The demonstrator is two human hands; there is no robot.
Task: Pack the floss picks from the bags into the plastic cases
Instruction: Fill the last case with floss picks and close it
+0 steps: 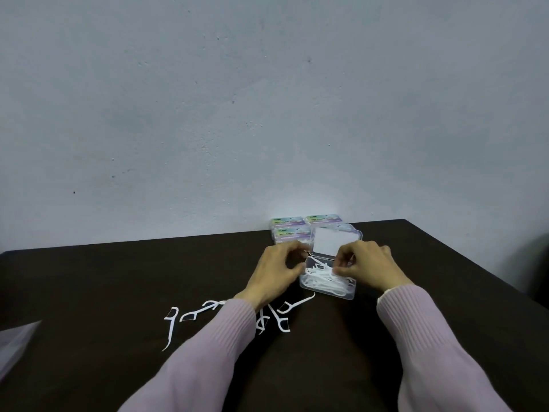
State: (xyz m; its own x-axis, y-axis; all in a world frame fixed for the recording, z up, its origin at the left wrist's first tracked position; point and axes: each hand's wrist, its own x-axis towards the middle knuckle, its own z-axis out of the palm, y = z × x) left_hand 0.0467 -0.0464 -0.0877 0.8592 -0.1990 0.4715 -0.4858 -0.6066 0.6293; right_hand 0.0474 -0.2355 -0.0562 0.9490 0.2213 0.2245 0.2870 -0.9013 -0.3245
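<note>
Two hands at open case (328, 281): right hand (367, 267) pinching picks (322, 276) inside, left hand (280, 270) curled at its left wall, grip unclear; lay picks parallel, flat.

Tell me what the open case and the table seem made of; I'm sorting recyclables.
Open case: looks like clear, glossy hard plastic, since the white picks show through its walls. Table: dark brown, matte, possibly wood or laminate; the picture leaves that open.
</note>
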